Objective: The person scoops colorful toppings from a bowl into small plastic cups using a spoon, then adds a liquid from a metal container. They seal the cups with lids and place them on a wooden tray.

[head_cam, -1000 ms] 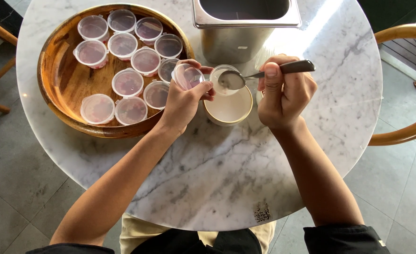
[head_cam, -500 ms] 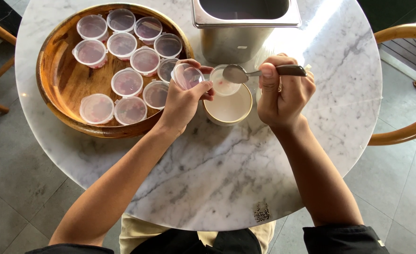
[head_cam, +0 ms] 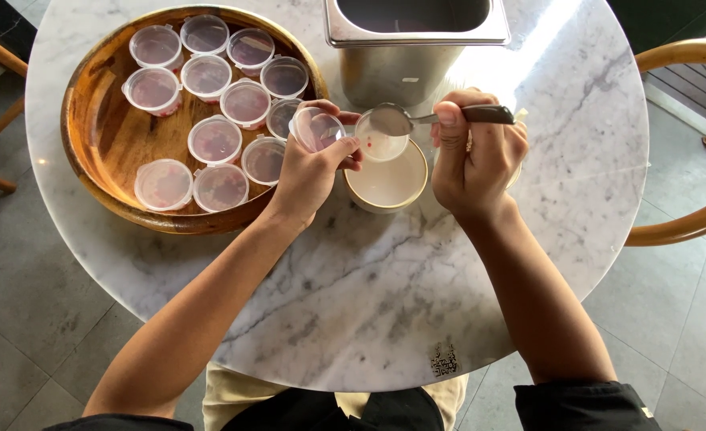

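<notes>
Holding a small clear plastic cup (head_cam: 381, 142) directly over the cream bowl (head_cam: 386, 185), the left hand (head_cam: 309, 168) grips the cup with fingers closed round its side and its hinged lid (head_cam: 317, 128) folded back toward the tray — this keeps the opening free and lets any drips fall into the bowl. The right hand (head_cam: 477, 156) pinches the handle of a metal spoon (head_cam: 417, 120), fingers curled tight, with the spoon bowl tipped at the cup's rim. The cup appears translucent, showing pale whitish liquid and a few red specks. The bowl holds the same pale liquid. To the left, a round wooden tray (head_cam: 105, 152) carries lidded cups (head_cam: 209, 80) with reddish contents. A steel container (head_cam: 413, 40) stands behind on the marble table (head_cam: 369, 303).
</notes>
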